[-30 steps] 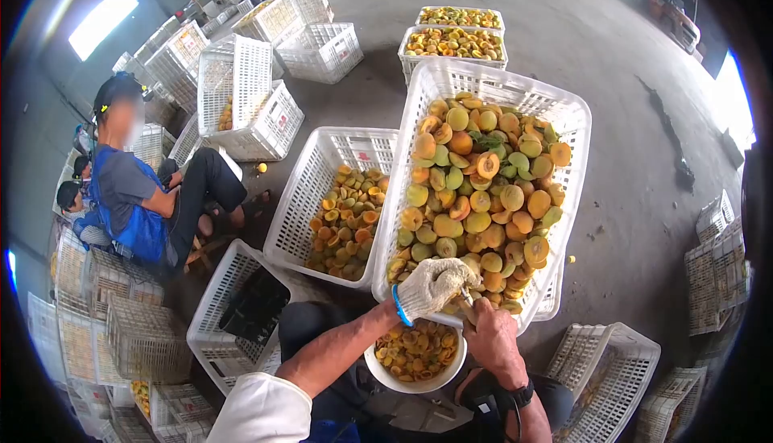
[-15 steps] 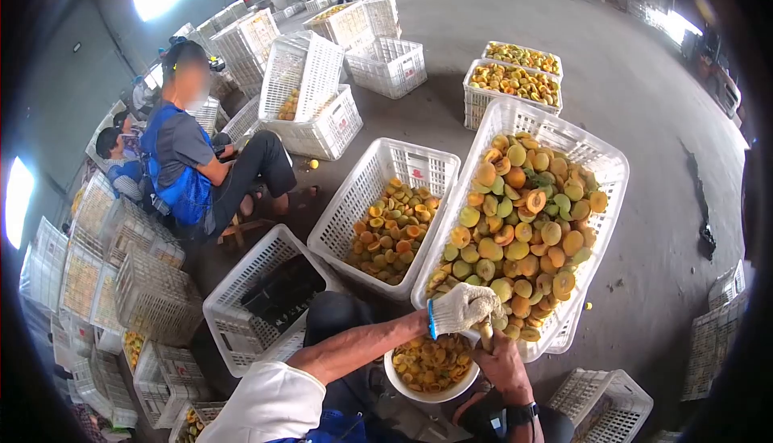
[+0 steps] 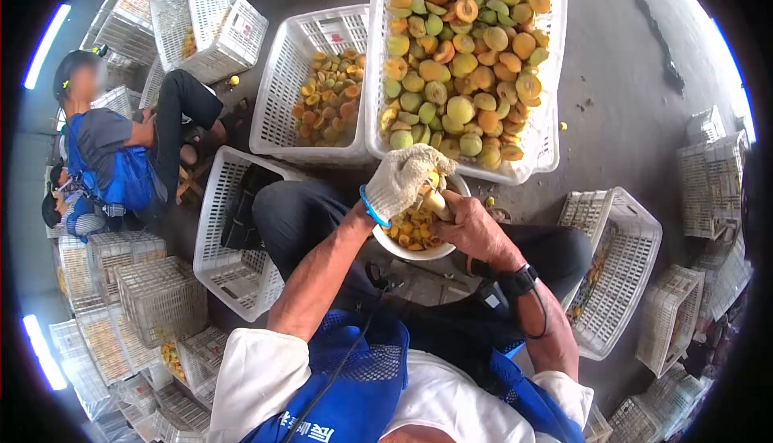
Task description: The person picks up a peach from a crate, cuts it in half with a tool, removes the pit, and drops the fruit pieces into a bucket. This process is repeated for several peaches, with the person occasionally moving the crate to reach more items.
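Note:
My left hand (image 3: 405, 184), in a pale knit glove with a blue cuff, is closed around a piece of yellow stone fruit (image 3: 435, 178), mostly hidden by the fingers. Bare, with a dark watch on its wrist, my right hand (image 3: 481, 229) grips a tool with a pale, rounded handle (image 3: 436, 204); its working end is hidden at the glove. Both hands meet above a white bowl (image 3: 441, 254) of cut yellow fruit pieces. Just beyond them stands a large white crate (image 3: 555, 64) heaped with halved green and orange stone fruit (image 3: 463, 64).
Left of the full crate is another crate (image 3: 270, 113) partly filled with fruit halves. A crate with black material (image 3: 216, 258) stands by my left knee, and a tilted crate (image 3: 624, 298) by my right. A seated person (image 3: 113, 149) and stacked crates (image 3: 161, 302) are at left.
The view has tipped down, so my lap and vest now show. My hands remain together over the bowl; yellow fruit now shows between the glove fingers and the tool.

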{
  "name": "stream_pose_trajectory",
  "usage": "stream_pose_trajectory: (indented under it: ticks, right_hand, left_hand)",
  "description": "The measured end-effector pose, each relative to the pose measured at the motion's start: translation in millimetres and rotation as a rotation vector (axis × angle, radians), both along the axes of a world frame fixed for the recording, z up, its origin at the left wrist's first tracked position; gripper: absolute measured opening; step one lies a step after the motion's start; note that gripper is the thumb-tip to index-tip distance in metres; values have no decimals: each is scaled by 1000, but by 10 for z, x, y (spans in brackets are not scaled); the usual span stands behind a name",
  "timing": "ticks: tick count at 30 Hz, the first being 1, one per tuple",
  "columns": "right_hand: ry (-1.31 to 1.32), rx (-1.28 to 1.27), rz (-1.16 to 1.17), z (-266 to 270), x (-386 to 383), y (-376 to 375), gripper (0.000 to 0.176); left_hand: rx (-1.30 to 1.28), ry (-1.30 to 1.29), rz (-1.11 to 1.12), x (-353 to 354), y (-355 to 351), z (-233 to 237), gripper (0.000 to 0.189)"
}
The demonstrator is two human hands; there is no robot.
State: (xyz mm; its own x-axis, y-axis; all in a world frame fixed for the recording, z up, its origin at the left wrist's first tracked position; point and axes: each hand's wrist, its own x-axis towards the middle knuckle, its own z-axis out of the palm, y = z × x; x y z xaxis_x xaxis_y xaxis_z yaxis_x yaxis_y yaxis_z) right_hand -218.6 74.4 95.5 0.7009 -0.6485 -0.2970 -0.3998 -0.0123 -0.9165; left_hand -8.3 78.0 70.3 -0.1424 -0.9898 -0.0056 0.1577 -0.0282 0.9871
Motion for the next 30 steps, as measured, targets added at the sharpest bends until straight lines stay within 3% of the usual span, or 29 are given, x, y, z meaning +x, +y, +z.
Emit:
stream_pose_trajectory:
  ticks: [2, 3, 6, 8, 12, 13, 15, 17, 19, 21, 23, 26, 29, 30]
  right_hand:
    - [94, -232, -107, -138, 43, 152, 31]
    - [93, -231, -108, -167, 28, 206, 31]
    - [211, -546, -57, -297, -16, 440, 31]
    - [260, -500, -81, -490, -67, 523, 31]
    - [311, -433, -62, -608, -100, 513, 27]
    - [297, -425, -26, -631, -122, 518, 26]
    - [241, -428, -34, -673, -146, 536, 25]
    - [251, -366, -81, -674, -133, 554, 25]
    - [259, -343, -117, -702, -135, 508, 24]
    - [332, -260, -226, -626, -120, 443, 24]
    - [308, -270, -267, -638, -140, 396, 22]
    - [327, -229, -327, -615, -188, 390, 22]
    - [298, -208, -345, -616, -238, 418, 27]
    - [297, -187, -357, -611, -250, 418, 26]
  left_hand:
    - [63, 16, -12, 39, 110, 20, 35]
    - [122, 31, -22, 54, 137, 27, 35]
    - [129, 178, 89, 141, 125, -104, 38]
    - [196, 70, 104, 310, 97, -45, 39]
    - [40, -152, 201, 524, 17, 180, 43]
    - [44, -254, 222, 688, -42, 168, 40]
    - [-498, -1252, 351, 943, -273, 211, 36]
    - [-284, -1718, 402, 888, -374, 440, 38]
    - [-366, -1688, 389, 729, -537, 526, 47]
    - [-345, -1332, 224, 398, -673, 519, 52]
    - [-383, -1361, 187, 47, -886, 435, 54]
    - [-237, -1361, 66, -204, -1173, 59, 65]
    - [-119, -1443, -39, -353, -1281, -13, 71]
    - [-102, -1360, -24, -352, -1289, -82, 71]
